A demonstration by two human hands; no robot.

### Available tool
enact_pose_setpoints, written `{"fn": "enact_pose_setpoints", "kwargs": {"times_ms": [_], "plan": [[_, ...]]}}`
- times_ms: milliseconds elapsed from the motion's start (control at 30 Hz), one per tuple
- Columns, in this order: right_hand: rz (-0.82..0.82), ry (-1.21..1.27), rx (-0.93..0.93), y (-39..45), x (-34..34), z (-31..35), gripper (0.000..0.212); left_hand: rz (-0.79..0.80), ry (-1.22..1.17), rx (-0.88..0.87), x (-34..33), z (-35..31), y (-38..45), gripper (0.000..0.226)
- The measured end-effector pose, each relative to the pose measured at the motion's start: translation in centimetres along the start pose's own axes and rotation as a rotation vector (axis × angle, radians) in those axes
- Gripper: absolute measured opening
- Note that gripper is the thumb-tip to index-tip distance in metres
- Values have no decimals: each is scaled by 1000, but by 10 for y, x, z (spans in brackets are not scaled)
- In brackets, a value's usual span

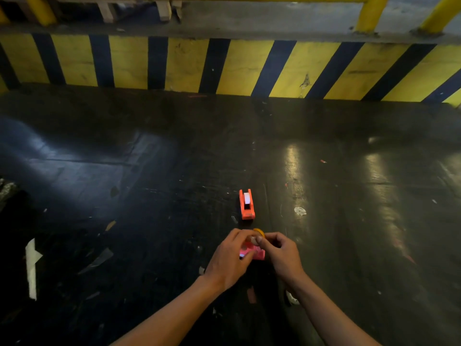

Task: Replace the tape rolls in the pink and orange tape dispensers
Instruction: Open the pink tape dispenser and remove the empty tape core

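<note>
An orange tape dispenser (pixel 247 204) stands on the dark floor with a white tape roll (pixel 247 198) in its cradle. Nearer to me, my left hand (pixel 230 258) grips a pink tape dispenser (pixel 253 252), mostly hidden by my fingers. My right hand (pixel 282 255) pinches a small roll with a yellow-orange edge (pixel 258 234) at the top of the pink dispenser. Both hands touch over the dispenser, a short way below the orange one.
A yellow and dark blue striped low wall (pixel 229 66) runs across the back, with yellow railing posts (pixel 371 13) above. A white scrap (pixel 300 211), white tape strip (pixel 32 265) and a small white item (pixel 291 298) lie on the scuffed floor.
</note>
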State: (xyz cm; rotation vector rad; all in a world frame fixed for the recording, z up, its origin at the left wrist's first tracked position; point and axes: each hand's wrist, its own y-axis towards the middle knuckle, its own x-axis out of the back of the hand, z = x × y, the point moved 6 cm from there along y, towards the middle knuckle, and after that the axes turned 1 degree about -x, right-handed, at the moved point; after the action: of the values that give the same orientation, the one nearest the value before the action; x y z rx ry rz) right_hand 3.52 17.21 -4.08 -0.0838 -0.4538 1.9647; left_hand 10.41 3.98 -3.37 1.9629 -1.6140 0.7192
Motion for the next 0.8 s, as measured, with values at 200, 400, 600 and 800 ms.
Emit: {"fn": "enact_pose_setpoints", "kwargs": {"times_ms": [200, 400, 600, 800], "plan": [[38, 68, -5, -11, -2, 11, 4, -116, -87, -6, 12, -11, 2, 30], [35, 103, -21, -19, 3, 16, 11, -136, -117, -6, 15, -14, 4, 26], [-172, -67, -7, -7, 41, 9, 10, -254, -175, 37, 24, -16, 2, 22], [-186, -811, 31, -3, 83, -34, 17, -280, -260, 117, 22, -5, -10, 21]]}}
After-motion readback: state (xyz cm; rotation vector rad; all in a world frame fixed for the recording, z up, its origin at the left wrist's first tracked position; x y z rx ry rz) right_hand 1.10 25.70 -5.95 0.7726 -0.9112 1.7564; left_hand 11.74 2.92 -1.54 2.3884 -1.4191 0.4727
